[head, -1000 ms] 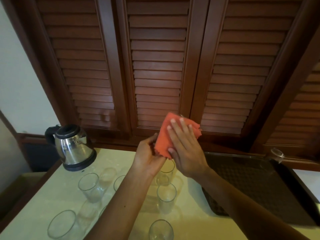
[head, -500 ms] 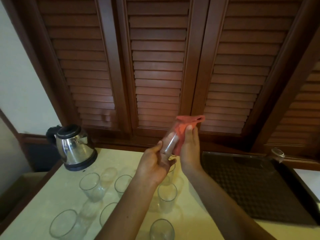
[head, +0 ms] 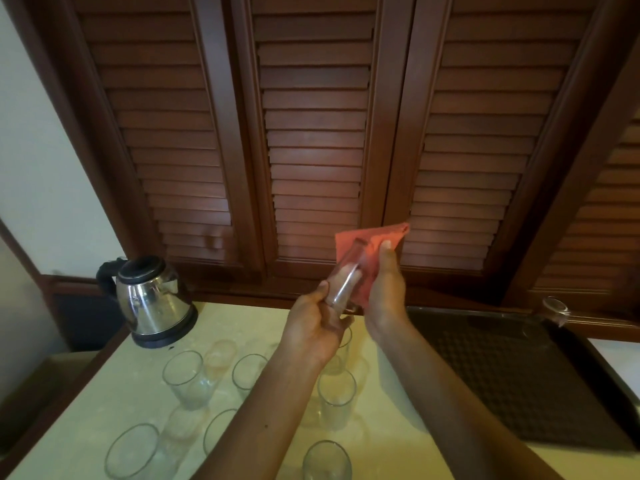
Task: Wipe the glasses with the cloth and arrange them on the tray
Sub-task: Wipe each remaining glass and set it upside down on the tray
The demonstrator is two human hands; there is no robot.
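Note:
My left hand (head: 317, 323) grips the lower part of a clear glass (head: 344, 278) that is held tilted in the air above the counter. An orange cloth (head: 370, 245) lies against the far side of that glass, and my right hand (head: 386, 289) holds it there with the thumb on top. Several more clear glasses (head: 188, 379) stand on the pale counter (head: 104, 393) below my arms. A dark tray (head: 512, 382) lies at the right, with one glass (head: 554, 311) at its far right corner.
A steel electric kettle (head: 150, 303) stands at the counter's back left. Dark wooden louvred doors (head: 311, 133) rise right behind the counter. A white wall is at the left.
The cloth first covered the glass under my flat right hand. It has since slid to the far side and the glass now shows, tilted, between both hands.

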